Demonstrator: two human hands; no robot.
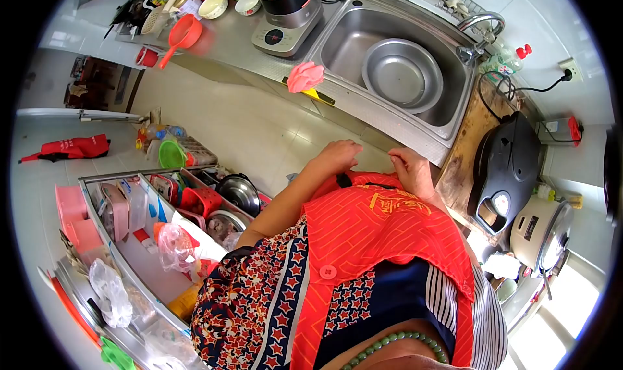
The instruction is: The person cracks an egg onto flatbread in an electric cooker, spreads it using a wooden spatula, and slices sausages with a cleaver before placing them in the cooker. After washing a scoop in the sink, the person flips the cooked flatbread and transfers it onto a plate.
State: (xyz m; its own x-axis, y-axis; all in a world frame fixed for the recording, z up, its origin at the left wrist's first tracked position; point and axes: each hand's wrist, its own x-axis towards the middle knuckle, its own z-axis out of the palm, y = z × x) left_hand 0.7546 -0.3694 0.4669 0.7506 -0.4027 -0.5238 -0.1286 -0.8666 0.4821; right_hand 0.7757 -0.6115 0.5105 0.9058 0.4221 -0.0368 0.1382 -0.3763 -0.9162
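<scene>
My left hand (340, 156) is in front of my waist, at the lower edge of the red apron (376, 221). Its fingers are loosely bent and nothing shows in them. Across a small gap, my right hand (413, 170) is by the apron's other side, fingers apart and holding nothing visible. Beyond both hands is the steel sink (337, 39), with a round metal basin (403, 74) inside it. A crumpled pink cloth (305, 76) hangs at the counter's front edge.
A blender (285, 26), a red ladle (184, 34) and bowls (213, 6) stand on the left counter. To the right are a black electric appliance (509, 169) and a rice cooker (538, 234). An open drawer unit (149, 240) with containers and bags is at left.
</scene>
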